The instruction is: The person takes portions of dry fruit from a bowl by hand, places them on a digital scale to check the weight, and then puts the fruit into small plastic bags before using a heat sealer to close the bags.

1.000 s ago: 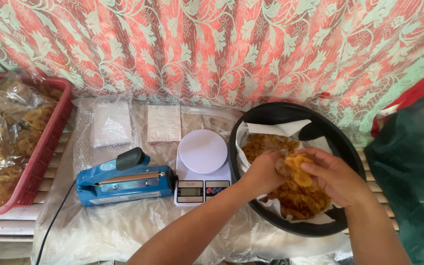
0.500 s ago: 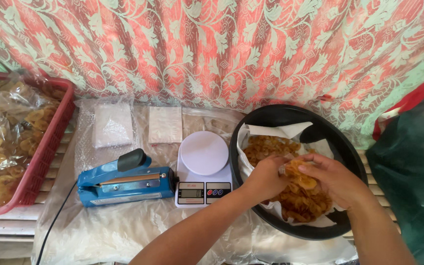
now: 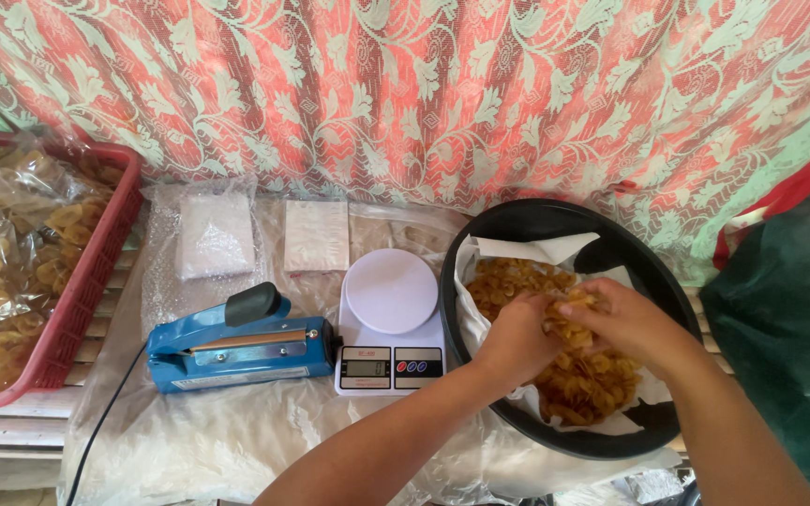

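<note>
Both hands meet over a black round basin (image 3: 653, 281) lined with white paper (image 3: 517, 251) and heaped with golden fried chips (image 3: 592, 379). The left hand (image 3: 516, 339) comes in from the lower left, its fingers curled together around a clump of chips (image 3: 569, 321) at the middle of the heap. The right hand (image 3: 625, 323) reaches in from the lower right, its fingers closed on the same clump from the other side, so the two hands touch around it. The clump is a loose bunch with no clear long axis; it sits just above the pile, roughly level between the two palms.

Just left of the basin stands a white digital kitchen scale (image 3: 391, 319), its round platter bare and its display toward the person. Beside that lies a blue impulse heat sealer (image 3: 241, 345), its long axis running left to right, its black handle raised and its cord trailing off the lower left. Behind them lie two flat stacks of clear plastic bags (image 3: 216, 234). At the far left a red plastic basket (image 3: 96, 272) holds filled bags of chips (image 3: 11, 272). A red and pale green floral curtain (image 3: 424, 94) hangs behind everything.
</note>
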